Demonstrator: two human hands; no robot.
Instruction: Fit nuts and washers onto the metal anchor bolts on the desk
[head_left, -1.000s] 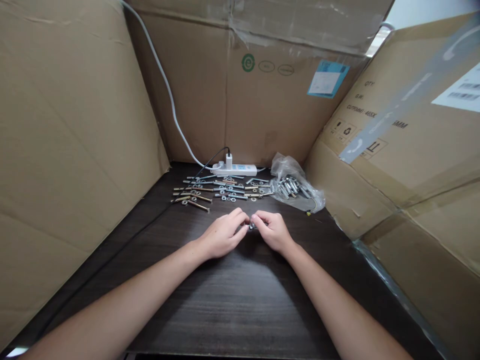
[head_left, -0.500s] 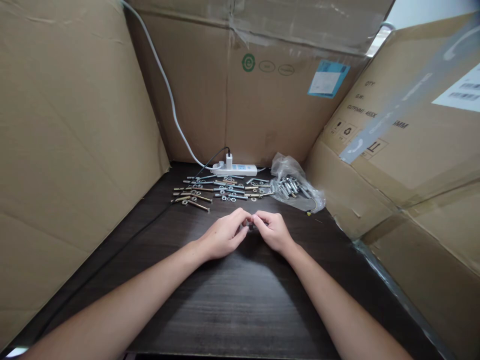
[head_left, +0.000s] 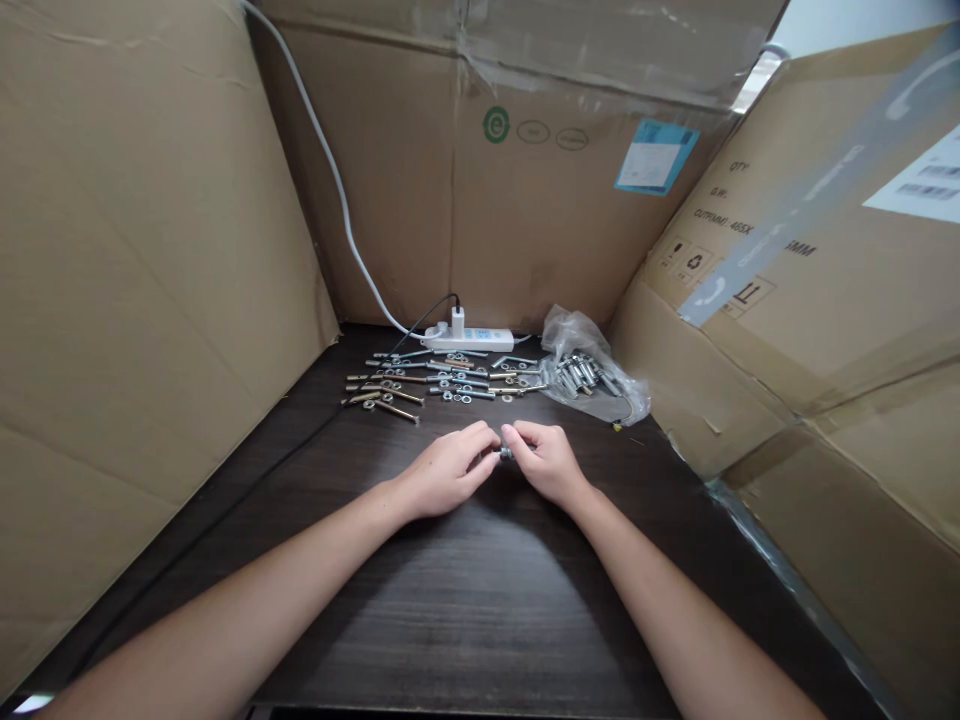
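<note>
Over the middle of the dark table, my two hands meet at a small silver metal bolt (head_left: 507, 454). My right hand (head_left: 551, 462) wraps round its right part, thumb on top, so most of the shank is hidden. The thumb and fingertips of my left hand (head_left: 450, 468) are pinched at its left end. Only a short ringed piece of it shows between the hands. Beyond them lie loose bolts (head_left: 397, 410) with nuts and washers, some brass-coloured, some silver.
A clear plastic bag (head_left: 600, 400) of metal bolts sits at the back right. Behind the loose parts is a white power strip (head_left: 487, 340) with a plugged-in charger. A black cable (head_left: 300, 445) crosses the table's left side. Cardboard walls (head_left: 540, 230) enclose the back and sides.
My left fingertips have drawn slightly down and away from my right thumb. More of the bolt shows between the hands. The loose parts have stayed put.
</note>
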